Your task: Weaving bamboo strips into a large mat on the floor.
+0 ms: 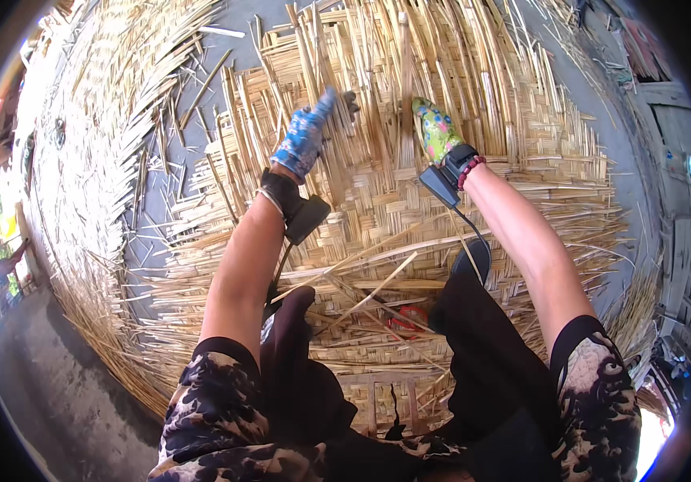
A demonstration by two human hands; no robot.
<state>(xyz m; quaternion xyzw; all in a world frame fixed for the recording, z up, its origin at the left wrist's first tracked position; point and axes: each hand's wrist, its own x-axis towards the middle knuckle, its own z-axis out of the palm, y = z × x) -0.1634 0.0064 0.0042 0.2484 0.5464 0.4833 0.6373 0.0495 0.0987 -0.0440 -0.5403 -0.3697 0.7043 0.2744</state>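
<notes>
A woven mat of split reed strips (pixel 381 211) spreads over the floor before me, with long strip ends standing out at its far side. My left hand (pixel 306 138), in a blue floral glove, is over the far left part of the mat among these ends. It is blurred, with a finger pointing forward, and its grip is not clear. Beside it shows a small dark thing (pixel 351 103), too blurred to name. My right hand (pixel 437 129), in a green floral glove, has its fingers against a flattened reed strip (pixel 405 78), which it appears to grip.
Another large reed mat (pixel 92 120) lies to the left, with reed scraps (pixel 167 132) on the grey floor between. Loose strips (pixel 375 289) cross the weave near my knees, by a red looped object (pixel 408 318). A low concrete ledge (pixel 68 373) stands at the lower left.
</notes>
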